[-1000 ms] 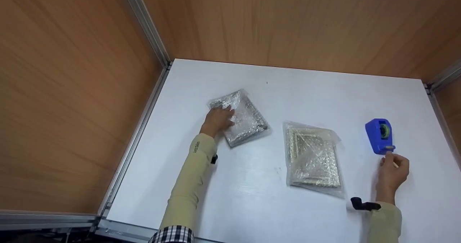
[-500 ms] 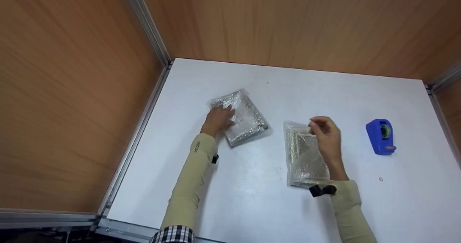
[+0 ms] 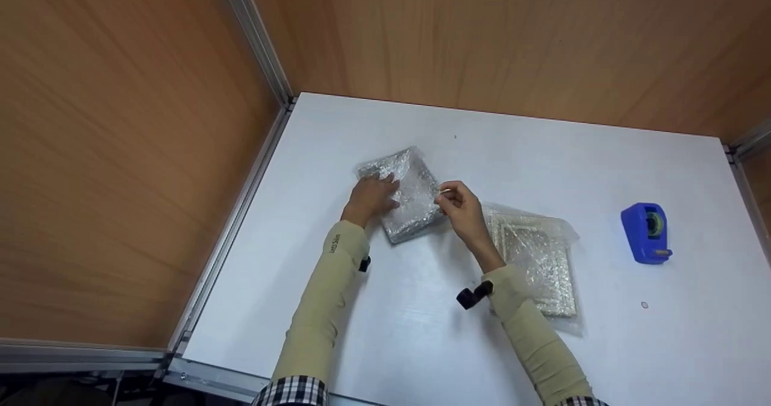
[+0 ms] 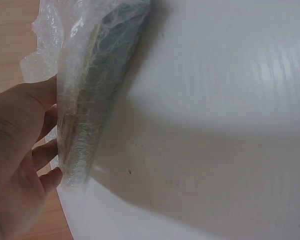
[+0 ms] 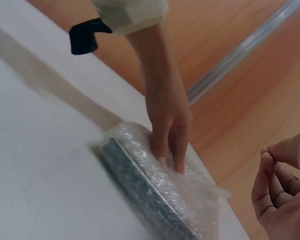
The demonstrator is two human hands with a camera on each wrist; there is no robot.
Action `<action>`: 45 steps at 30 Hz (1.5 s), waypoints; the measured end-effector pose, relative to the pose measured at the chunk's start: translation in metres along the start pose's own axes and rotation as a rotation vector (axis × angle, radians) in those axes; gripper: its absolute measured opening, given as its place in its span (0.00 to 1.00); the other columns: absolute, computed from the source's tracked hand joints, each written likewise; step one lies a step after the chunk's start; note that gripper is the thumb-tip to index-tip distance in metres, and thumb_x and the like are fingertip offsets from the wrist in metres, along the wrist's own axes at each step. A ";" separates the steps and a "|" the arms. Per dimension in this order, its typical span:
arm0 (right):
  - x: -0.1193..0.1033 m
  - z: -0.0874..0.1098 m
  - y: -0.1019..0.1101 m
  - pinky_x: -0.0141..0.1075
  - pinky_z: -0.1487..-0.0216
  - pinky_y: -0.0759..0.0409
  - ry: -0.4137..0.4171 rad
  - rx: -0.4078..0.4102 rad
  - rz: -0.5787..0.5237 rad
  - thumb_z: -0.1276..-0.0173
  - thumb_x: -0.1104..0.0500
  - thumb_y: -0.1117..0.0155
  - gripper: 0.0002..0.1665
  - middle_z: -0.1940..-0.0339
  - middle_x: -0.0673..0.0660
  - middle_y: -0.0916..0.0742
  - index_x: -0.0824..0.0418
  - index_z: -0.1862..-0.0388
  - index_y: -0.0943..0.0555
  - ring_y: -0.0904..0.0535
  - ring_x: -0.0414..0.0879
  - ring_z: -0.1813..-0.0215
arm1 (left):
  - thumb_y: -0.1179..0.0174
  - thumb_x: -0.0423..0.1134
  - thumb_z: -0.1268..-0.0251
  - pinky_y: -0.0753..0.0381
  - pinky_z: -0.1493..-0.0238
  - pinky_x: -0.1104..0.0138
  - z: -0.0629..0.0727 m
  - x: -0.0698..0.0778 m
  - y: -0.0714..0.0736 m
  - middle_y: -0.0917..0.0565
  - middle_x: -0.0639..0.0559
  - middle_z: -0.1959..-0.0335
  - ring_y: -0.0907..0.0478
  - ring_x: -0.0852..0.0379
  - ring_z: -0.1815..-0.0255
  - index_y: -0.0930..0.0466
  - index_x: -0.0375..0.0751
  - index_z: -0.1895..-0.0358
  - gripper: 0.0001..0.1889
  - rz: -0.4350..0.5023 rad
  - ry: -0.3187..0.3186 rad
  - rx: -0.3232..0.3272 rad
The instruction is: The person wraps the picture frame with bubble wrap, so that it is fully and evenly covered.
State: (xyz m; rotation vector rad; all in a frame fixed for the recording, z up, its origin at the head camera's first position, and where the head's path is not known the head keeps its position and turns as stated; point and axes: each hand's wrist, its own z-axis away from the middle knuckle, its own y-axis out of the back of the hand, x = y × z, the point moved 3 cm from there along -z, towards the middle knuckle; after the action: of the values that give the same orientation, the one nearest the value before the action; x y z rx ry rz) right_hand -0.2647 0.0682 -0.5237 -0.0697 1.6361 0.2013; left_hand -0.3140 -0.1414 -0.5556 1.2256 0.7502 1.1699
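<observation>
Toward the left of the table lies a bubble-wrapped picture frame (image 3: 415,198), set at an angle. My left hand (image 3: 370,198) rests on its wrapping with fingers spread; the left wrist view shows fingertips against the plastic wrap (image 4: 72,115). Over the frame's right edge is my right hand (image 3: 461,210), thumb and forefinger pinched together on what looks like a small strip of tape (image 3: 445,190). In the right wrist view the pinching right hand (image 5: 285,190) is apart from the wrapped frame, and the strip is barely visible.
A second bubble-wrapped picture frame (image 3: 536,261) lies partly under my right forearm. A blue tape dispenser (image 3: 641,231) stands on the right. Near it is a tiny ring-shaped scrap (image 3: 644,305). Wooden panels (image 3: 482,38) border the white table (image 3: 373,346).
My right hand has come left from the tape dispenser, across the second frame, to the left frame's edge. The tiny scrap has appeared on the table. My left hand has stayed on the frame.
</observation>
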 end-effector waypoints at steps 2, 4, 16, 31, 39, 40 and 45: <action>-0.002 -0.004 -0.007 0.32 0.65 0.22 -0.018 -0.003 0.022 0.31 0.66 0.42 0.15 0.60 0.71 0.18 0.71 0.47 0.26 0.23 0.55 0.64 | 0.44 0.54 0.33 0.45 0.25 0.51 0.000 -0.001 0.000 0.38 0.51 0.26 0.44 0.42 0.25 0.36 0.51 0.29 0.31 -0.003 0.004 0.001; -0.006 -0.007 -0.014 0.36 0.64 0.21 -0.032 -0.005 0.056 0.31 0.67 0.43 0.15 0.60 0.71 0.18 0.73 0.47 0.26 0.22 0.50 0.66 | 0.43 0.53 0.34 0.45 0.25 0.51 0.000 -0.001 -0.001 0.38 0.51 0.26 0.43 0.42 0.26 0.35 0.51 0.29 0.31 -0.002 0.006 0.004; 0.028 -0.044 -0.033 0.31 0.71 0.26 -0.061 -0.089 0.222 0.31 0.67 0.44 0.38 0.63 0.60 0.15 0.48 0.26 0.42 0.21 0.52 0.66 | 0.41 0.51 0.35 0.45 0.26 0.50 -0.002 0.000 -0.005 0.36 0.50 0.27 0.42 0.42 0.26 0.33 0.52 0.31 0.30 0.039 0.033 0.024; 0.042 -0.057 -0.063 0.30 0.73 0.25 -0.104 -0.102 0.155 0.28 0.65 0.47 0.41 0.59 0.60 0.19 0.56 0.22 0.54 0.20 0.55 0.68 | 0.38 0.51 0.37 0.41 0.27 0.54 0.000 0.001 -0.007 0.24 0.46 0.36 0.37 0.44 0.29 0.37 0.47 0.30 0.34 0.068 0.069 0.059; 0.056 -0.055 -0.063 0.30 0.76 0.24 -0.271 -0.094 0.220 0.33 0.69 0.47 0.46 0.66 0.59 0.16 0.60 0.22 0.59 0.23 0.40 0.76 | 0.40 0.52 0.36 0.43 0.26 0.53 0.002 0.001 -0.006 0.29 0.45 0.32 0.40 0.42 0.27 0.45 0.54 0.25 0.38 0.074 0.048 0.058; 0.056 -0.055 -0.063 0.30 0.76 0.25 -0.278 -0.095 0.221 0.33 0.69 0.47 0.47 0.67 0.59 0.16 0.60 0.22 0.59 0.23 0.40 0.76 | 0.41 0.53 0.36 0.44 0.26 0.52 0.002 0.001 -0.005 0.30 0.46 0.31 0.40 0.42 0.27 0.47 0.55 0.25 0.38 0.072 0.045 0.056; 0.056 -0.054 -0.062 0.31 0.77 0.24 -0.309 -0.101 0.218 0.35 0.68 0.46 0.48 0.68 0.58 0.16 0.58 0.22 0.59 0.23 0.41 0.77 | 0.45 0.54 0.33 0.45 0.26 0.51 0.001 0.002 -0.006 0.37 0.51 0.27 0.42 0.43 0.26 0.48 0.62 0.25 0.35 0.023 0.023 0.030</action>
State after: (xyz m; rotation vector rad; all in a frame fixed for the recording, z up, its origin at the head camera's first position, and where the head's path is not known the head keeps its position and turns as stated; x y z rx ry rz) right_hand -0.3121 0.0025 -0.5815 0.0616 1.3228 0.4399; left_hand -0.3112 -0.1395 -0.5613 1.2511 0.7749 1.1970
